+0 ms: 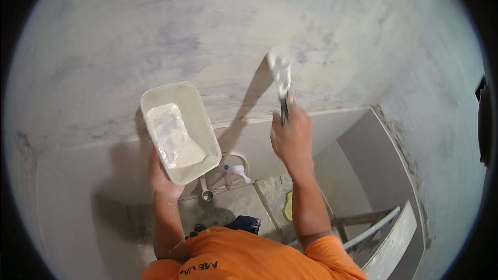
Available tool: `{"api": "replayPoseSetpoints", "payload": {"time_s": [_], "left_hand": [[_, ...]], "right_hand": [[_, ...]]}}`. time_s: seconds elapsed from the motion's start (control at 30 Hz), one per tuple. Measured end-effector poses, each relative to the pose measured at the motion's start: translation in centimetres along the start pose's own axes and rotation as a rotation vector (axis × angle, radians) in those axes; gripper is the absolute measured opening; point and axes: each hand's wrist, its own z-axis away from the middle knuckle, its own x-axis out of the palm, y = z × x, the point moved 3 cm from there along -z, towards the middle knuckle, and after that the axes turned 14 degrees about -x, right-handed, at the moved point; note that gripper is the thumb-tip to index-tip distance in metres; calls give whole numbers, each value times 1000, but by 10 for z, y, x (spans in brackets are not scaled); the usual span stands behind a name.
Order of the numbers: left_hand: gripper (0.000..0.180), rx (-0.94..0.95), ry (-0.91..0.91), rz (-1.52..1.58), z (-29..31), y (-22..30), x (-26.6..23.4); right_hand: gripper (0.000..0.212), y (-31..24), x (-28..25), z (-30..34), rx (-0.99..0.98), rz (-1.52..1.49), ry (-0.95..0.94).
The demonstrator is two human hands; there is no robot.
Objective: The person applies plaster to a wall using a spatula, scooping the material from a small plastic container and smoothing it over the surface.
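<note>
The orange short-sleeved shirt (249, 256) of a person lay nearest, at the lower edge. Just ahead, the left hand (165, 179) was clasped around the lower left side of a rectangular, whitish plastic tub (192, 101) with rounded corners, most fingers hidden behind it. The tub was tilted, showing thick white paste (179, 148) inside. To its right, the right hand (293, 137) was closed around the dark handle of a paste-smeared metal putty knife (282, 75), blade upward. Whether the blade touched the patchy grey-white wall (207, 36) facing the person was unclear. Well below the hands, a pale, flat object with a yellow-green face (288, 206) lay on the grey tiled floor (238, 206).
</note>
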Motion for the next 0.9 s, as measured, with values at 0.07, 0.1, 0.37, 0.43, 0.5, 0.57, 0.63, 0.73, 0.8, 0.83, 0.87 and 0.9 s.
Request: {"api": "replayPoseSetpoints", "payload": {"time_s": [0.07, 0.1, 0.37, 0.43, 0.5, 0.57, 0.63, 0.73, 0.8, 0.83, 0.87, 0.9], "left_hand": [[61, -11, 116, 85, 4, 9, -11], [60, -72, 186, 175, 4, 8, -14], [59, 31, 166, 218, 12, 15, -28], [62, 125, 195, 190, 16, 21, -32], [63, 179, 201, 196, 22, 29, -33], [65, 246, 227, 178, 26, 38, -26], [65, 299, 296, 183, 34, 52, -46], [66, 381, 343, 219, 49, 77, -68], [69, 396, 314, 187, 54, 87, -75], [69, 398, 322, 182, 57, 90, -76], [69, 418, 306, 152, 59, 94, -76], [69, 434, 295, 118, 62, 96, -75]], "right_hand": [[42, -17, 5, 27, 21, -318, -142], [36, -19, 5, 39, 79, -511, -240], [28, -77, 70, 81, 87, -1008, -184], [29, -99, 77, 83, -132, -818, -95], [28, -114, 91, 92, -221, -828, -114], [28, -122, 99, 97, -284, -878, -119], [27, -127, 108, 109, -322, -884, -213], [26, -117, 123, 128, -400, -862, -322], [25, -92, 137, 138, -231, -932, -520], [24, -84, 139, 137, -219, -885, -613], [24, -80, 139, 135, -216, -890, -615], [23, -88, 129, 126, -167, -976, -612]]}}
